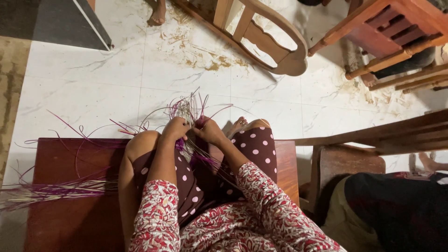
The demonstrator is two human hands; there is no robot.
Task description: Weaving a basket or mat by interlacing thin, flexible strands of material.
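My left hand (175,129) and my right hand (209,131) are closed side by side on a small woven piece of purple and pale strips (188,113) held over my knees. Loose purple strands fan up and outward from between the two hands. More strands trail down across my lap in the dotted maroon cloth (254,145). A bundle of purple and pale strips (56,190) lies to my left on the red-brown wooden seat (65,158), away from both hands.
A wooden chair (275,42) lies tipped on the white marbled floor ahead. Another red wooden chair (396,28) stands at the top right. A wooden armrest (373,135) and another seated person (387,210) are at my right. A bare foot (157,14) shows at the top.
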